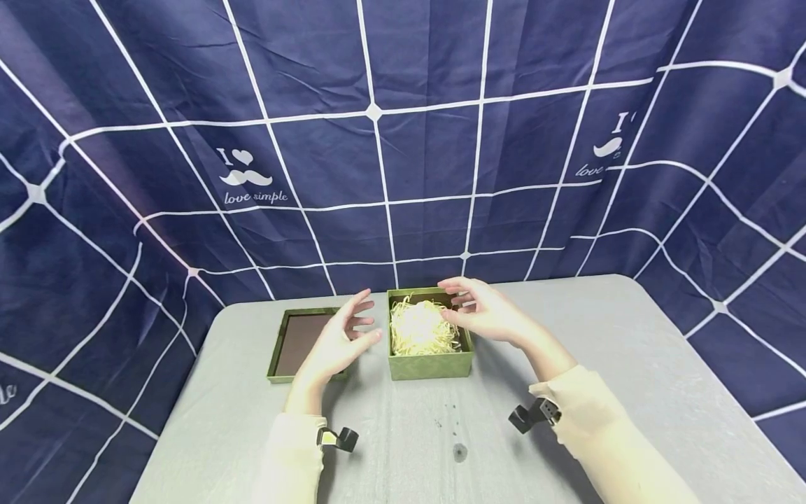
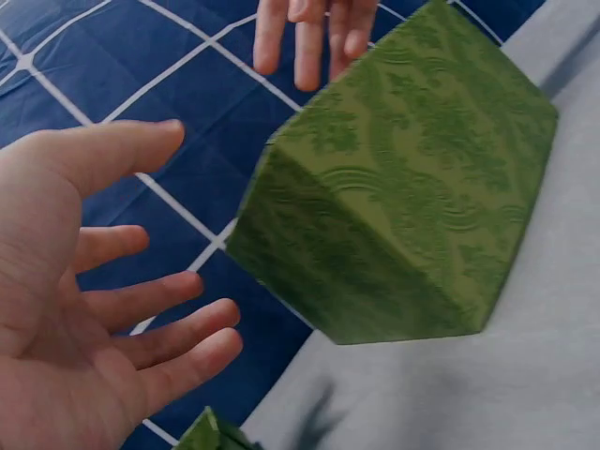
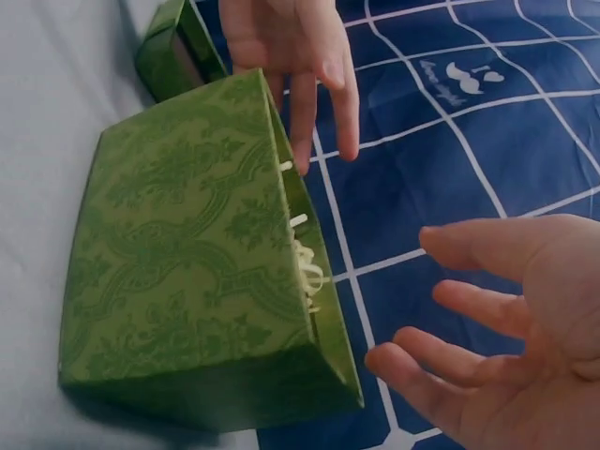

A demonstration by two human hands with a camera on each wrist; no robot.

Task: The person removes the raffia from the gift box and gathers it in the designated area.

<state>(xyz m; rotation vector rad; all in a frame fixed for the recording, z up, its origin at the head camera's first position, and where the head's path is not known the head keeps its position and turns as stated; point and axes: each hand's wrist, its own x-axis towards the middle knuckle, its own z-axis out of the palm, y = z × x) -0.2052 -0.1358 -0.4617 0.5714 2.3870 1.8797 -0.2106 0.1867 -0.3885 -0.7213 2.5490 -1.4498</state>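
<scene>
A green patterned box (image 1: 431,366) stands near the back edge of the table, filled with pale yellow shredded paper (image 1: 420,327). My left hand (image 1: 336,341) hovers left of the box, fingers spread and holding nothing. Above the right side of the box is my right hand (image 1: 485,308), fingers relaxed and apart. In the right wrist view, strands of shredded paper (image 3: 307,267) poke above the rim of the box (image 3: 178,244). The left wrist view shows the patterned side of the box (image 2: 422,159), with a gap between it and the left hand (image 2: 103,309).
The box lid (image 1: 305,343) lies inside-up on the table, left of the box and partly behind the left hand. A grey cloth (image 1: 415,434) covers the table. Blue curtains (image 1: 428,154) with white lines hang behind it and at both sides.
</scene>
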